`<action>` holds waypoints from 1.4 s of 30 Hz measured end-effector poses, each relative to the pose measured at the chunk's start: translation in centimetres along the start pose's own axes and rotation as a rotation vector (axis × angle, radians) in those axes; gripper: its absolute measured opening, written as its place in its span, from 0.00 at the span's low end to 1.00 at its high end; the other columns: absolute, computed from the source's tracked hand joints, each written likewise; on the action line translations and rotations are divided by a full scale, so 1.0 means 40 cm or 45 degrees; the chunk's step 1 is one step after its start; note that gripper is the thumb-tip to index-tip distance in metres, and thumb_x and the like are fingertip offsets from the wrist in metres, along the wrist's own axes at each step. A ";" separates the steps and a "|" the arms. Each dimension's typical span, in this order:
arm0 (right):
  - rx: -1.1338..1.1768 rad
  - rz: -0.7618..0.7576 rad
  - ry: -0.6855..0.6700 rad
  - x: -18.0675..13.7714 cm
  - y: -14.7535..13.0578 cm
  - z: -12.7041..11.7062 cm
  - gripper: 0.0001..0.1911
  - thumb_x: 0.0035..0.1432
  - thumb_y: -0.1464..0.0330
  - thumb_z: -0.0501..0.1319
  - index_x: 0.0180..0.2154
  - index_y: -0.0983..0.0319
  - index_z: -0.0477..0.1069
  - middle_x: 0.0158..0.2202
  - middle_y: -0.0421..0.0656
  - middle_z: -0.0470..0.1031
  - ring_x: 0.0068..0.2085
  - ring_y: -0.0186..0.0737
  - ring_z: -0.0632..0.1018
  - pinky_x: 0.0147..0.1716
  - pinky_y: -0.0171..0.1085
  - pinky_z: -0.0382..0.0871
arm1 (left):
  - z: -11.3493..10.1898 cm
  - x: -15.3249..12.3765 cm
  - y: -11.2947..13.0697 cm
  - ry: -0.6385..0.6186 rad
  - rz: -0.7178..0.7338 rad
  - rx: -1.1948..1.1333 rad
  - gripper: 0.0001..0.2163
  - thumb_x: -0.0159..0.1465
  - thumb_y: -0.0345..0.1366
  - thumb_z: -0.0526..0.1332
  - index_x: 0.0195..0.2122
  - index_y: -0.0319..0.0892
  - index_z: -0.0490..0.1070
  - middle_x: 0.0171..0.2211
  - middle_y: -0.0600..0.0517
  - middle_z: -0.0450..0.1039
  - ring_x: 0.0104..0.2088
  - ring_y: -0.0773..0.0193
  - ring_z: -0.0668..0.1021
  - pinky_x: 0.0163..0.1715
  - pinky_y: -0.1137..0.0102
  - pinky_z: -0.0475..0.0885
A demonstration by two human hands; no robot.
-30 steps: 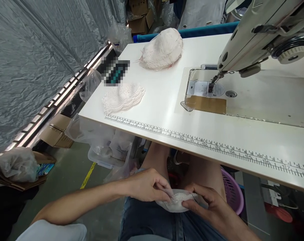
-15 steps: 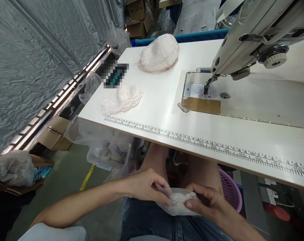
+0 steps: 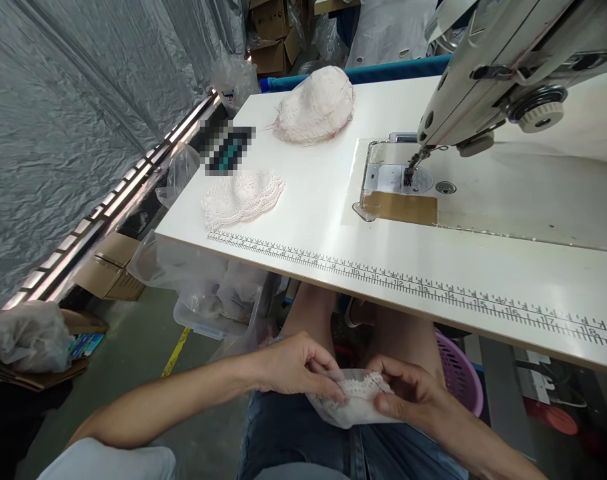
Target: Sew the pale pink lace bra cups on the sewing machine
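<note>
Over my lap, both hands grip a white lace-trimmed fabric piece point(image 3: 356, 408), which has a sheer, translucent part around it. My left hand point(image 3: 303, 371) pinches its left side between thumb and fingers. At the right end, my right hand point(image 3: 408, 395) is closed on the lace edge, its thumb on top. A thin dark reddish thread shows near that thumb. Beyond the hands, a scalloped white lace piece point(image 3: 243, 199) lies on the table's left side. Behind it sits a rounded, cap-like pile of white fabric point(image 3: 316, 107) with loose reddish threads.
A sewing machine point(image 3: 476, 80) stands at the right of the white table point(image 3: 303, 200), whose front edge carries a printed ruler point(image 3: 398, 280). Below are a clear plastic bin point(image 3: 213, 327) and a purple basket point(image 3: 461, 373). Cardboard boxes point(image 3: 108, 267) stand at left.
The fabric has shifted slightly between my hands, and more of the lace shows beside the right thumb. The view has moved a little; the table things have stayed put.
</note>
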State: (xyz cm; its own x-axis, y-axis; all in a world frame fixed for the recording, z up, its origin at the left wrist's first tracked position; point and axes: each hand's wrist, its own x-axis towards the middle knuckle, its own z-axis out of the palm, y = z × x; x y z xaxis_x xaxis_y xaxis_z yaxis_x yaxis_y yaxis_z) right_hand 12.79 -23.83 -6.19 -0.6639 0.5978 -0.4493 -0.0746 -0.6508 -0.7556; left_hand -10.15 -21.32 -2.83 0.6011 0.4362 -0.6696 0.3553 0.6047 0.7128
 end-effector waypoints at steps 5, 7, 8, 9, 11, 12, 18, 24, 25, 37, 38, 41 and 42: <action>-0.020 -0.002 0.047 0.004 0.003 -0.007 0.12 0.50 0.61 0.68 0.29 0.62 0.71 0.28 0.38 0.71 0.31 0.34 0.69 0.32 0.32 0.61 | -0.006 -0.002 0.008 0.008 0.080 0.192 0.19 0.55 0.47 0.64 0.40 0.35 0.77 0.29 0.49 0.76 0.28 0.67 0.73 0.29 0.76 0.66; -0.011 0.008 0.030 0.005 0.003 -0.006 0.13 0.52 0.59 0.66 0.29 0.62 0.71 0.29 0.38 0.72 0.32 0.35 0.70 0.33 0.32 0.61 | -0.007 0.000 0.011 0.017 0.112 0.220 0.20 0.57 0.47 0.62 0.39 0.35 0.77 0.29 0.49 0.76 0.28 0.68 0.73 0.28 0.76 0.65; -0.003 0.008 0.032 0.006 0.004 -0.005 0.13 0.52 0.59 0.65 0.30 0.62 0.70 0.29 0.38 0.72 0.32 0.35 0.70 0.33 0.33 0.62 | -0.007 0.001 0.012 0.017 0.117 0.213 0.20 0.57 0.48 0.62 0.39 0.35 0.77 0.29 0.49 0.75 0.28 0.68 0.72 0.29 0.76 0.65; 0.005 0.004 0.046 0.007 0.005 -0.003 0.13 0.52 0.58 0.65 0.31 0.61 0.69 0.29 0.38 0.71 0.32 0.34 0.70 0.32 0.33 0.62 | -0.007 0.003 0.011 0.016 0.112 0.198 0.20 0.57 0.48 0.62 0.39 0.35 0.77 0.29 0.49 0.75 0.28 0.68 0.72 0.29 0.76 0.65; 0.014 -0.024 0.106 0.010 0.011 0.000 0.15 0.52 0.58 0.65 0.33 0.60 0.65 0.29 0.37 0.70 0.31 0.34 0.69 0.31 0.33 0.61 | -0.008 0.006 0.007 0.025 0.085 0.168 0.21 0.56 0.49 0.62 0.39 0.34 0.77 0.28 0.50 0.74 0.28 0.68 0.71 0.29 0.76 0.65; 0.000 -0.050 0.134 0.011 0.014 0.001 0.15 0.52 0.58 0.65 0.34 0.59 0.63 0.29 0.36 0.69 0.30 0.34 0.68 0.30 0.32 0.61 | -0.008 0.008 0.004 0.040 0.074 0.168 0.21 0.56 0.49 0.62 0.39 0.34 0.77 0.27 0.50 0.74 0.27 0.69 0.71 0.28 0.76 0.65; -0.326 -0.210 0.265 0.013 0.044 -0.008 0.11 0.58 0.60 0.60 0.33 0.57 0.60 0.28 0.35 0.64 0.29 0.33 0.65 0.28 0.31 0.61 | -0.008 0.000 0.011 0.081 0.104 0.193 0.18 0.57 0.46 0.62 0.38 0.34 0.77 0.27 0.50 0.73 0.27 0.69 0.71 0.28 0.77 0.65; -0.603 -0.477 0.399 0.012 0.047 0.002 0.06 0.60 0.64 0.59 0.32 0.57 0.64 0.30 0.38 0.68 0.32 0.37 0.70 0.31 0.32 0.65 | 0.036 -0.017 0.027 0.382 0.488 0.769 0.09 0.56 0.39 0.65 0.34 0.39 0.75 0.26 0.54 0.70 0.25 0.72 0.70 0.24 0.79 0.62; -0.626 -0.547 0.408 0.011 0.042 0.005 0.05 0.60 0.66 0.57 0.31 0.57 0.63 0.31 0.39 0.69 0.32 0.37 0.71 0.31 0.32 0.65 | 0.045 -0.017 0.024 0.523 0.652 0.951 0.06 0.59 0.35 0.62 0.34 0.38 0.74 0.26 0.54 0.70 0.24 0.72 0.70 0.23 0.78 0.62; -0.778 -0.951 0.682 -0.014 0.040 0.014 0.07 0.60 0.71 0.57 0.29 0.55 0.64 0.35 0.42 0.75 0.35 0.41 0.76 0.30 0.33 0.66 | 0.099 -0.006 -0.037 0.764 1.737 2.008 0.09 0.59 0.26 0.54 0.24 0.42 0.69 0.25 0.51 0.73 0.20 0.69 0.70 0.16 0.73 0.61; -0.688 -0.923 0.657 -0.013 0.041 0.014 0.07 0.60 0.70 0.57 0.29 0.55 0.64 0.35 0.42 0.76 0.36 0.41 0.76 0.31 0.33 0.67 | 0.102 -0.007 -0.039 0.702 1.712 1.985 0.09 0.60 0.27 0.55 0.25 0.42 0.69 0.25 0.51 0.73 0.20 0.70 0.70 0.16 0.73 0.61; -0.391 -0.829 0.520 -0.011 0.037 0.013 0.08 0.61 0.65 0.58 0.29 0.56 0.65 0.35 0.42 0.76 0.36 0.39 0.76 0.34 0.33 0.69 | 0.106 -0.011 -0.029 0.600 1.584 1.753 0.07 0.63 0.33 0.56 0.30 0.41 0.70 0.27 0.51 0.73 0.22 0.70 0.71 0.20 0.74 0.65; -0.271 -0.782 0.455 -0.009 0.035 0.013 0.07 0.61 0.64 0.58 0.29 0.56 0.65 0.35 0.42 0.76 0.37 0.39 0.75 0.35 0.33 0.68 | 0.104 -0.013 -0.021 0.640 1.522 1.618 0.06 0.64 0.34 0.56 0.32 0.40 0.70 0.28 0.51 0.73 0.24 0.70 0.73 0.23 0.74 0.67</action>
State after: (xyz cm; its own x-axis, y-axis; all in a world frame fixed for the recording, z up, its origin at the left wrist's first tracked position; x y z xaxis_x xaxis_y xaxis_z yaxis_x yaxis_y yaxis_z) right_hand 12.56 -25.19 -6.84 -0.2637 0.9645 -0.0166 -0.1847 -0.0674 -0.9805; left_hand -7.78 -24.84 -2.23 0.7502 0.4891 0.4449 0.3566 -0.8660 0.3507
